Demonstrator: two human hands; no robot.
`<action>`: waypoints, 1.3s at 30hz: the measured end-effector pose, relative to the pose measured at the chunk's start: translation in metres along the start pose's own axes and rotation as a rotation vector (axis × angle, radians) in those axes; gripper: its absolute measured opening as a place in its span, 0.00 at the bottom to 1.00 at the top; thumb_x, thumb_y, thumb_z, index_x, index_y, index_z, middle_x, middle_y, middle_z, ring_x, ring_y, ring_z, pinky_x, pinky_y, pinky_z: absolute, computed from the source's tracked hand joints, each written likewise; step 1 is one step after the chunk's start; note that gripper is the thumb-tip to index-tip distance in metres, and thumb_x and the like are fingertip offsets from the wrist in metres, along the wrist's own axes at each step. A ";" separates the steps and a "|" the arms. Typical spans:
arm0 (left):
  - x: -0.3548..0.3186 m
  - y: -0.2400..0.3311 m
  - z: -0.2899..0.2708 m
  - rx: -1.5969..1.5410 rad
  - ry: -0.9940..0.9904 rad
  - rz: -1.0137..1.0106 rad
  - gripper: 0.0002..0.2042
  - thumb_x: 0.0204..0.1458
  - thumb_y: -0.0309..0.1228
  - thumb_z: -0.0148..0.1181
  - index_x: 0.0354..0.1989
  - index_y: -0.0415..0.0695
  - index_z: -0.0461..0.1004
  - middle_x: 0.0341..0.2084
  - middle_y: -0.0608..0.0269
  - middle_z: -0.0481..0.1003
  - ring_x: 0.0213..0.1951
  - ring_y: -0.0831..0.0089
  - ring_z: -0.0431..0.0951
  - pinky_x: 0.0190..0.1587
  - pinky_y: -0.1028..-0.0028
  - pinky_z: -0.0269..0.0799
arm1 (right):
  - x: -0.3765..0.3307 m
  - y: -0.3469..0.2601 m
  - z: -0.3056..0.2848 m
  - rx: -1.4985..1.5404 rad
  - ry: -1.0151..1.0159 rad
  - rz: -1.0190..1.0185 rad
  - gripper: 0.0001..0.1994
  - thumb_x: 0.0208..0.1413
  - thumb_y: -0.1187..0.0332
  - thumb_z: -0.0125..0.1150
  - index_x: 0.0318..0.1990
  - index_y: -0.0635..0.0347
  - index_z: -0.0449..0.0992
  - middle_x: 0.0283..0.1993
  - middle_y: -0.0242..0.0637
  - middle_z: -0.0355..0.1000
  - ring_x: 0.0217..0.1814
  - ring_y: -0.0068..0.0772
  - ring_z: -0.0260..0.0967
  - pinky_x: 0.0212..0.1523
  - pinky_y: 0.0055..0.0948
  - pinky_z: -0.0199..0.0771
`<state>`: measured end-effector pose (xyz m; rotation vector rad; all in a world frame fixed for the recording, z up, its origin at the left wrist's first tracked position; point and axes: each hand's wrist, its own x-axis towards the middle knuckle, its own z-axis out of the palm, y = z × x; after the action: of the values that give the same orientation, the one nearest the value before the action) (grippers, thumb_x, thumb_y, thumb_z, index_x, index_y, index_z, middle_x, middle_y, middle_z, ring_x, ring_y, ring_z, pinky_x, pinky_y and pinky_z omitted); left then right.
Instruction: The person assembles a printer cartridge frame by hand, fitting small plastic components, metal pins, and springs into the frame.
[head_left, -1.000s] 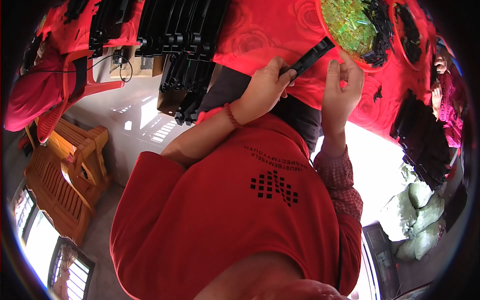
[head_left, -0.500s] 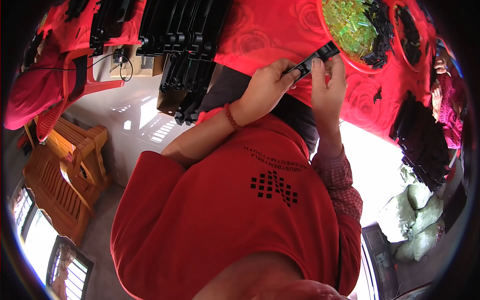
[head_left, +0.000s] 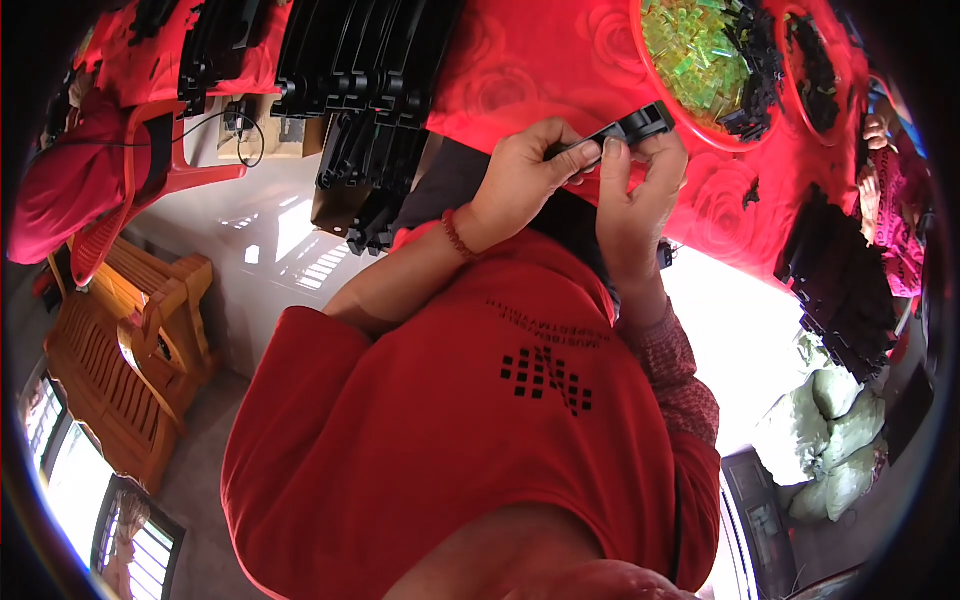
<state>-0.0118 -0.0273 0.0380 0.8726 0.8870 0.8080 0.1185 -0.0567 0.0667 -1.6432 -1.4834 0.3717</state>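
Observation:
I hold a long black plastic part (head_left: 628, 130) in both hands over the edge of a table with a red rose-patterned cloth (head_left: 540, 70). My left hand (head_left: 520, 175) grips its lower end, a red bead bracelet on the wrist. My right hand (head_left: 640, 195) pinches the part near its upper end, thumb pressed on it. My red shirt fills the lower middle of the view. A red bowl (head_left: 745, 140) with small green translucent pieces and black bits sits just beyond the part.
Stacks of long black plastic parts (head_left: 370, 90) lie on the table to the left. More black parts (head_left: 845, 285) pile up at right. A red plastic chair (head_left: 120, 190), a wooden bench (head_left: 120, 350), pale sacks (head_left: 830, 430), and another person's hand (head_left: 880, 130) at far right.
My right hand has moved from beside the black part onto it, closing its fingers around the upper end. The part has tilted slightly flatter between both hands.

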 end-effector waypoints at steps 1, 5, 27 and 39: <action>-0.001 -0.002 -0.001 -0.062 0.004 -0.001 0.09 0.60 0.31 0.61 0.35 0.37 0.74 0.26 0.70 0.74 0.28 0.84 0.71 0.33 0.81 0.69 | -0.002 -0.001 0.000 0.000 0.002 -0.004 0.14 0.59 0.77 0.59 0.49 0.69 0.65 0.40 0.40 0.69 0.39 0.30 0.66 0.44 0.32 0.68; -0.006 0.003 0.000 -0.265 -0.022 -0.031 0.07 0.58 0.29 0.62 0.34 0.38 0.75 0.27 0.67 0.76 0.29 0.83 0.74 0.34 0.80 0.72 | -0.010 0.001 0.000 0.031 0.007 -0.042 0.17 0.53 0.78 0.63 0.47 0.66 0.63 0.47 0.45 0.67 0.44 0.35 0.60 0.51 0.38 0.55; 0.011 0.031 -0.024 -0.147 -0.371 -0.264 0.19 0.54 0.21 0.56 0.56 0.35 0.70 0.39 0.63 0.77 0.41 0.77 0.77 0.49 0.76 0.72 | 0.019 0.010 -0.017 0.385 -0.001 0.389 0.12 0.63 0.67 0.60 0.46 0.67 0.69 0.32 0.28 0.67 0.33 0.16 0.60 0.33 0.20 0.63; 0.016 0.032 -0.033 -0.179 -0.456 -0.311 0.22 0.55 0.22 0.57 0.60 0.37 0.68 0.44 0.63 0.75 0.40 0.76 0.77 0.47 0.75 0.76 | 0.024 0.004 -0.017 0.467 0.027 0.432 0.14 0.63 0.65 0.60 0.49 0.68 0.70 0.30 0.25 0.67 0.32 0.14 0.59 0.33 0.18 0.61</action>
<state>-0.0416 0.0093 0.0491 0.6987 0.5189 0.3858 0.1398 -0.0408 0.0813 -1.5588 -0.9166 0.8601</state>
